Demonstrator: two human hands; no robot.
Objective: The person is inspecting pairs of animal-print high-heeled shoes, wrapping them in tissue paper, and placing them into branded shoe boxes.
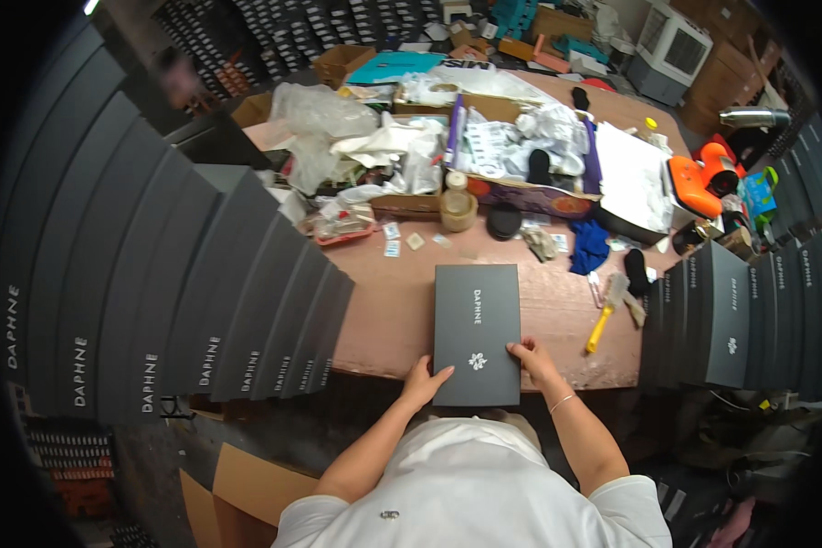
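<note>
A closed dark grey shoebox with pale printing and a small flower mark on its lid lies at the near edge of the table, in front of my body. My left hand grips its near left side, thumb over the lid's edge. Higher up on the opposite side, my right hand holds the box with its thumb on the lid. The fingers underneath both sides are mostly hidden. A thin bracelet shows on my right wrist.
Tall stacks of grey shoeboxes flank the pinkish table at left, with more boxes at right. Beyond lie a yellow-handled brush, blue cloth, tape rolls and paper-filled cartons. An open carton stands low at left.
</note>
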